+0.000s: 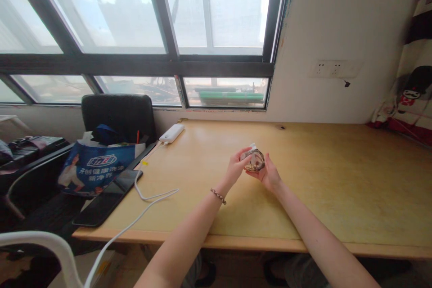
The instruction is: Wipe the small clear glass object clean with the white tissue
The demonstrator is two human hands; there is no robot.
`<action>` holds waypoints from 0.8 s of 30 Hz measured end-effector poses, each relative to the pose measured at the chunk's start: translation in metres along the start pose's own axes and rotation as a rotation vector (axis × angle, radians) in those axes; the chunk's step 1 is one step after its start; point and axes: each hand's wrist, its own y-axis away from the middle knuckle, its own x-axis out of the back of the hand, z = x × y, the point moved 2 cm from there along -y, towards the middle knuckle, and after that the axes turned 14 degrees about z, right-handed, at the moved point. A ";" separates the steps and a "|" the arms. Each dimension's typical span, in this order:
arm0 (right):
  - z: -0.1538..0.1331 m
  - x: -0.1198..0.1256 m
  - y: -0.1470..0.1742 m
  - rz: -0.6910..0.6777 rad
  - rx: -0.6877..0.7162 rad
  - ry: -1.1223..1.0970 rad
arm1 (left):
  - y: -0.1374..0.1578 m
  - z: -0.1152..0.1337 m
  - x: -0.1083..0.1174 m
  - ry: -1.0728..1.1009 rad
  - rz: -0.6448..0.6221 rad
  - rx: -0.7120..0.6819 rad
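Observation:
Over the middle of the wooden table, a small round, see-through object with a shiny dark rim (258,160) is held between my two hands. Its exact kind is too small to make out. My left hand (236,163), with a beaded bracelet on the wrist, grips its left side, thumb across the front. A small white piece (253,146) shows at the top by the left fingers; whether it belongs to the round object I cannot tell. My right hand (270,176) supports the object from the right and below, with fingers partly hidden behind it.
A white power bank (172,133) with a white cable (148,204) lies at the table's back left. A black tablet (110,198) overhangs the left edge. Beside it, a blue bag (97,164) rests on a black chair (118,114). A wall and window stand behind the table (354,180).

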 end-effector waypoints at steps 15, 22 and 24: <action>-0.007 0.020 -0.019 0.186 0.037 -0.321 | 0.028 -0.013 -0.029 -0.709 -0.206 -0.657; -0.011 0.028 -0.021 0.253 -0.029 -0.370 | 0.047 -0.013 -0.043 -0.835 -0.278 -0.673; -0.012 0.032 -0.023 0.243 0.027 -0.334 | 0.051 -0.017 -0.045 -0.863 -0.281 -0.651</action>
